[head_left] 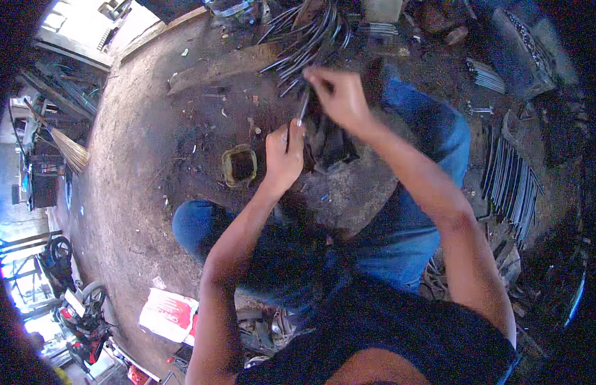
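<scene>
In front of me, my left hand [285,154] is wrapped round a thin metal rod [303,110], whose shiny end sticks up from the fist. My right hand [341,99], slightly blurred, is pinched near the rod's far end; what lies between its fingertips is too small to make out. Just beyond both hands, a heap of curved metal rods [310,45] spreads over the floor. A cut-open container [240,165] with dark contents stands left of my left hand. Dark cloth-like material [333,144] lies below my right hand, between my legs.
A flat board [224,67] lies left of the heap. Rows of metal rods [513,183] lie at right, with a smaller bundle [485,76] farther off. A red and white bag [168,314] is at lower left. A broom [70,149] and a motorcycle [83,324] stand at far left.
</scene>
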Demonstrator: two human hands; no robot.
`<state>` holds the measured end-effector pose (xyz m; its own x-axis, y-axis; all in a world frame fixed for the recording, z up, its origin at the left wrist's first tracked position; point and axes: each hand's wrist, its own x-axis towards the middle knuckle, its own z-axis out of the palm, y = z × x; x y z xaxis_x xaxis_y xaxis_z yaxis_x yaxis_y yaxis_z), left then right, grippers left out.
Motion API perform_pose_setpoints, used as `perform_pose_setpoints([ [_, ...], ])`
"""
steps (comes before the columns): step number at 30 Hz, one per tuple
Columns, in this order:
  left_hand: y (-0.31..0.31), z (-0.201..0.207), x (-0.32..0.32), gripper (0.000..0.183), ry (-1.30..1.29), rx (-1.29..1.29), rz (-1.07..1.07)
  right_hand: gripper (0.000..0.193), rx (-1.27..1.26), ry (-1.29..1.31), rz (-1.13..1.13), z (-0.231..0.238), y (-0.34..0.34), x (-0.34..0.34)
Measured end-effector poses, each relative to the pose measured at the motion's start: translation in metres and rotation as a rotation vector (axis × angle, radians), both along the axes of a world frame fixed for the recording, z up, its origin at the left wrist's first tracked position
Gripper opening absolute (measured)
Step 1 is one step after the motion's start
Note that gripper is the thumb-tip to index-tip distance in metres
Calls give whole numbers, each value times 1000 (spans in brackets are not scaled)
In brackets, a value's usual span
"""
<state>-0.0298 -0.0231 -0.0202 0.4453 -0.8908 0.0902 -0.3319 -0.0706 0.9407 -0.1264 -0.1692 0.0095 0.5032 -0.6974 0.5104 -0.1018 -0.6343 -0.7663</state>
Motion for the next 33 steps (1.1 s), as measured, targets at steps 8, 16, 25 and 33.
perform_pose_setpoints([
  [8,-7,-6,3,33,-476,-286,36,16,-7,123,110,-1,18,-9],
  [16,2,-3,8,37,-410,22,6,14,31,245,155,-4,20,-10],
  [25,-2,-1,-1,44,-84,156,23,17,0,325,66,-15,1,-19],
  [33,-2,1,0,40,-100,101,27,20,-31,273,28,-15,9,-17],
])
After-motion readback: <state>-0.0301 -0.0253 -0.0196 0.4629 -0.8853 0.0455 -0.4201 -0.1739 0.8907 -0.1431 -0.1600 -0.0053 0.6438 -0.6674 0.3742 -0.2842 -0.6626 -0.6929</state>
